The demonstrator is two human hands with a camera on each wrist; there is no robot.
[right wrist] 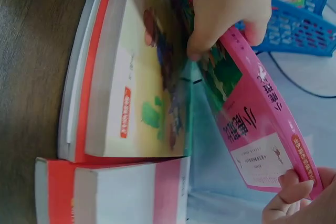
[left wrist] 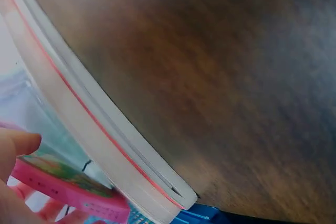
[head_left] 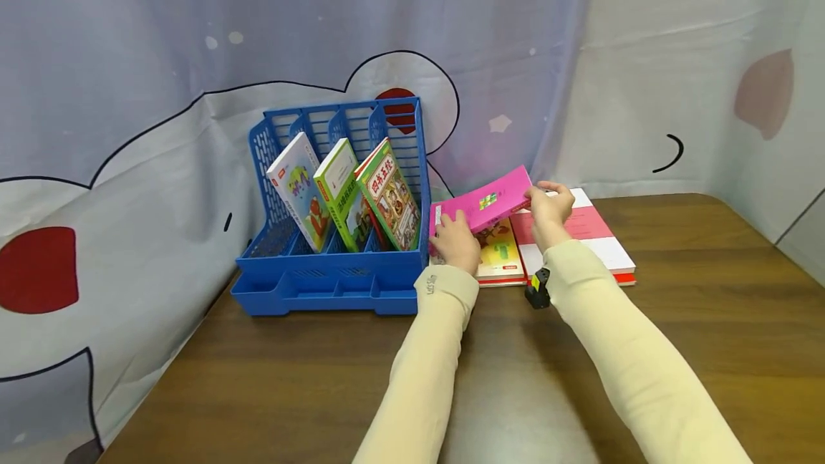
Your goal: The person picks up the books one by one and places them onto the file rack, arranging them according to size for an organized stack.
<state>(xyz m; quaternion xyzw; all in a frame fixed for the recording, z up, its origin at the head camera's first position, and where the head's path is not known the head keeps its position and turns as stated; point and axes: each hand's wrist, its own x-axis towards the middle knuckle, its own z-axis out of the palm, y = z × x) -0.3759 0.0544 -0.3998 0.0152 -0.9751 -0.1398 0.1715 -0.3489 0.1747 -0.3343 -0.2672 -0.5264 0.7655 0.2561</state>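
Observation:
A pink book (head_left: 486, 200) is held tilted above a stack of books, one hand at each end. My left hand (head_left: 456, 242) grips its left end; in the left wrist view the thumb and fingers of the left hand (left wrist: 21, 182) lie on either side of the pink book (left wrist: 68, 190). At the opposite end, my right hand (head_left: 551, 212) pinches a corner near the spine. The right wrist view shows the book's cover and spine (right wrist: 278, 114), the right hand (right wrist: 299, 200) at the bottom and the left hand (right wrist: 228, 11) at the top.
Beneath the pink book lies a stack topped by a yellow book (head_left: 504, 253). Beside it is a pink-and-white book (head_left: 596, 235) on a red one. To the left stands a blue desk file rack (head_left: 331, 263) with several books leaning in its slots. A patterned curtain hangs behind.

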